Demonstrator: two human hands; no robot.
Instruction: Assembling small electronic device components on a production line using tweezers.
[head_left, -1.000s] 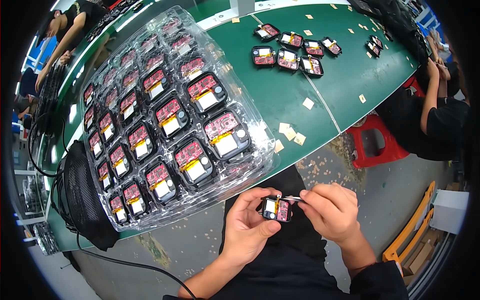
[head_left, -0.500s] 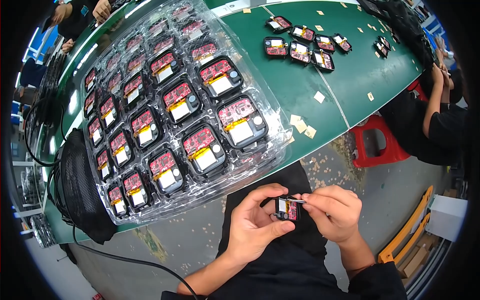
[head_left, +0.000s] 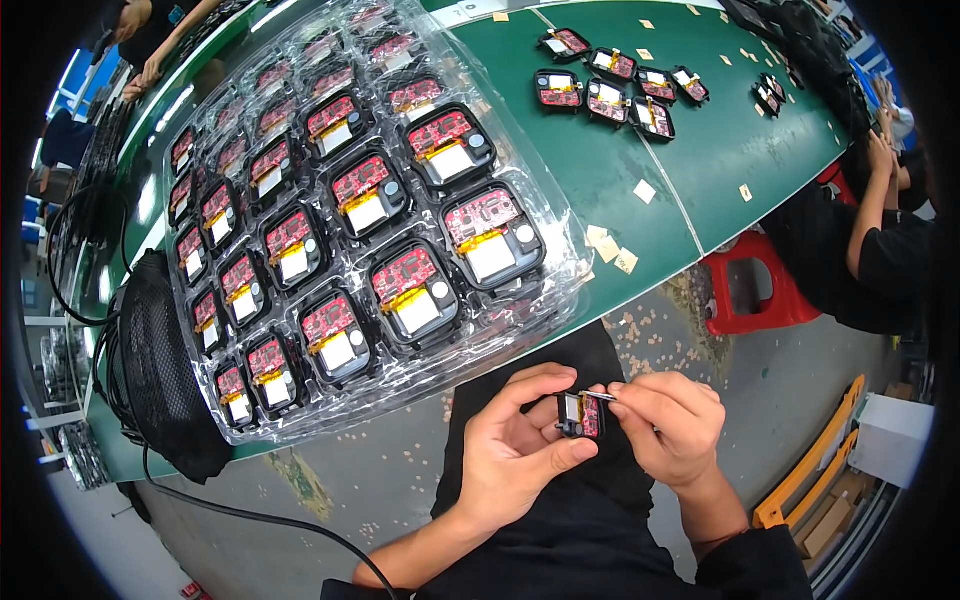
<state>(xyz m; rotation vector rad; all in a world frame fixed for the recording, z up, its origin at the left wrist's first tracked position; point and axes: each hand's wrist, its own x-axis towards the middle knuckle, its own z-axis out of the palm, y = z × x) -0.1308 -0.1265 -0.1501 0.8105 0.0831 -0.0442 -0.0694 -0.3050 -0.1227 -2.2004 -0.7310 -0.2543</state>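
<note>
Above my lap, my left hand [head_left: 505, 455] holds a small black device housing [head_left: 581, 428] between thumb and fingers. Inside this housing I can see a red circuit board and a pale rectangular part. My right hand [head_left: 672, 425] pinches thin metal tweezers [head_left: 599, 396], whose tip lies over the housing's upper edge. Exactly what the tip touches is too small to make out. Ahead and to the left, a clear plastic tray [head_left: 568, 285] carries rows of similar open housings, each with a red board, yellow tape and a white block.
Several loose housings [head_left: 607, 102] lie on the green table [head_left: 690, 180], among small paper pieces [head_left: 645, 191]. A black mesh bag [head_left: 165, 370] and cable hang at the left edge. A red stool [head_left: 755, 290] and a seated person [head_left: 840, 240] are at right; another person's hands [head_left: 145, 80] show far left.
The housing in my left hand has turned slightly, and the tweezers tilt more steeply over it. At far left, another person's hand has come down toward their other hand. The view has shifted slightly.
</note>
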